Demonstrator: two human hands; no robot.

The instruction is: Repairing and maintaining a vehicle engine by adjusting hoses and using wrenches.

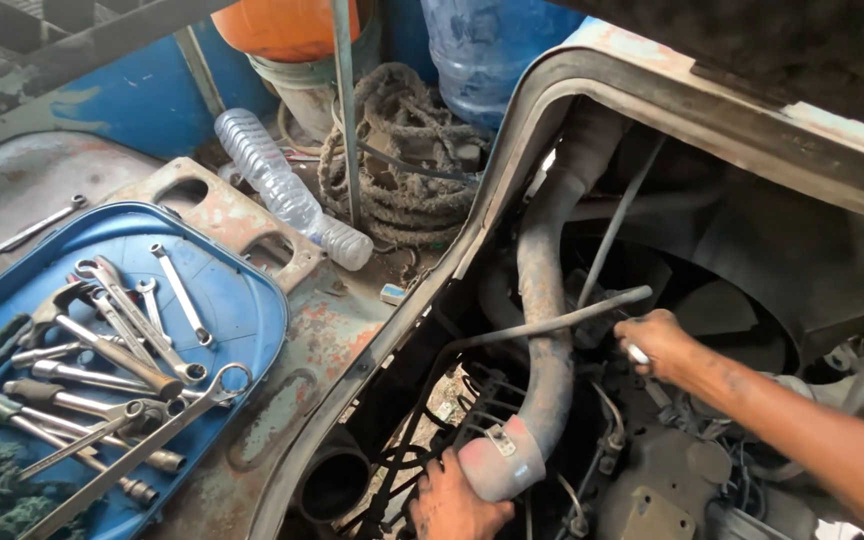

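- My left hand [452,505] rests at the clamped end of the radiator hose [542,330]; finger state unclear.
- My right hand [657,345] has its fingers closed around a small metal tool [637,353].
- A blue tray of wrenches [242,310] sits well apart.

Dusty matt rubber hose [542,330], shiny metal wrenches [132,350] on a smooth blue plastic tray [242,310], rusty painted bodywork [322,340]

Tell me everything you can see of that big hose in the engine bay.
The hose is thick, dusty grey-brown, seemingly rubber, reddish toward its lower end. It curves down from under the raised hood into the engine bay. A metal clamp rings it near the bottom. The left hand touches that lower end; the right hand works beside it, apart. A thin rod crosses in front.
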